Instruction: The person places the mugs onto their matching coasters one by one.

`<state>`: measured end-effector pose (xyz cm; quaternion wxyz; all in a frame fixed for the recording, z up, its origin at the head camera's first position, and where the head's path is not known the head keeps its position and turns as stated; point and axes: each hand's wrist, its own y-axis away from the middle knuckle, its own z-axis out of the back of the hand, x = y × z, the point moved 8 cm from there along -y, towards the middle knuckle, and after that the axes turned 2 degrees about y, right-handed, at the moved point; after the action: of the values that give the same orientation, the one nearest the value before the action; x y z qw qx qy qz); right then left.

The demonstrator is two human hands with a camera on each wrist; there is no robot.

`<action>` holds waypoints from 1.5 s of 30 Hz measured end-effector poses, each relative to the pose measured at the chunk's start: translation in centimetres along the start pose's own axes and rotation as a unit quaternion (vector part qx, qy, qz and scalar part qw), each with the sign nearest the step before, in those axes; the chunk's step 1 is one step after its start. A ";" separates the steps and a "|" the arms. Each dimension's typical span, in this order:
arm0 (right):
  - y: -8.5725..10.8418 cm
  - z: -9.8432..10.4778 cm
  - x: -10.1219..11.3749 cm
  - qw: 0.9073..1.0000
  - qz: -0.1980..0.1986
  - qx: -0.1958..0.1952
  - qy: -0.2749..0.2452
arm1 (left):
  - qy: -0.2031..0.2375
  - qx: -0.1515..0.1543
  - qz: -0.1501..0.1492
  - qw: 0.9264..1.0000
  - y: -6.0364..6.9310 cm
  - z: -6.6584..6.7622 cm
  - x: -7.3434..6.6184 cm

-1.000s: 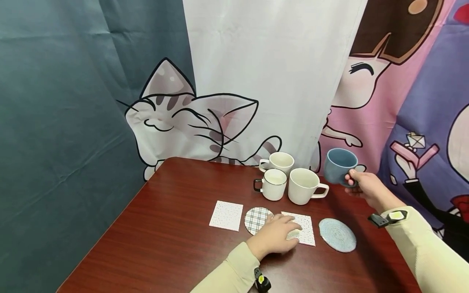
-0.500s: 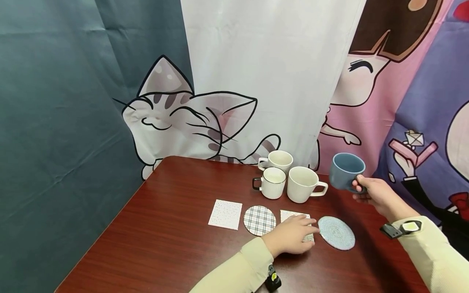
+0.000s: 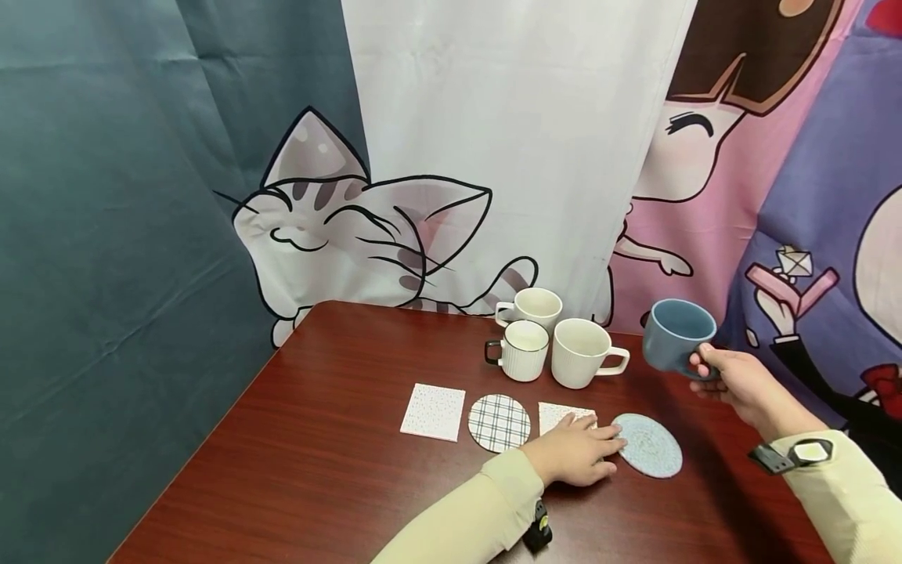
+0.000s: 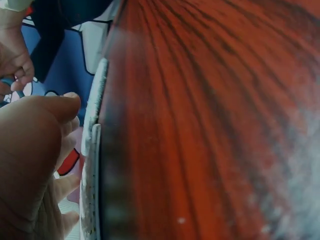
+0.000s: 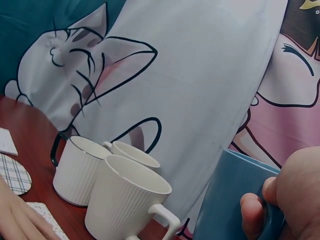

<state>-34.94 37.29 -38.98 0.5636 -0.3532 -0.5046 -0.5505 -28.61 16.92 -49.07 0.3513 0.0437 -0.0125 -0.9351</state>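
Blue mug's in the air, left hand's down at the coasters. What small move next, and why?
I'd probably lower the blue mug toward the pale blue coaster: the right hand holds it by the handle side, upright, nothing stands on that coaster, and the left hand reaches only its left edge.

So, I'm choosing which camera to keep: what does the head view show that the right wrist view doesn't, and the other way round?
Only the head view shows the round blue coaster, both sleeves and the wrist straps. Only the right wrist view shows the yellow shape high on the backdrop. Both share the blue mug in the right hand, three white mugs, the left hand, the plaid coaster, two square coasters and the table; the wrist view cuts several off.
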 end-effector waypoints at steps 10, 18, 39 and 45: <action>1.0 0.2 -1.1 1.000 -0.009 -0.007 -0.010 | -0.028 0.042 0.004 0.999 -0.5 -1.5 -0.5; 2.3 0.3 -1.5 0.999 0.001 0.003 -0.034 | -0.019 0.068 0.013 0.997 -0.5 -1.1 -0.8; 4.8 -1.0 -2.0 0.998 0.012 0.011 -0.067 | -0.034 0.071 0.011 0.997 -0.5 -1.1 -0.7; 5.2 -1.9 -2.2 0.996 0.017 0.011 -0.090 | -0.033 0.066 0.010 0.997 -0.6 -1.1 -0.5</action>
<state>-29.30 36.85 -40.71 0.5294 -0.4033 -0.5531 -0.5012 -28.57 17.70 -50.12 0.3564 0.0359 -0.0857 -0.9297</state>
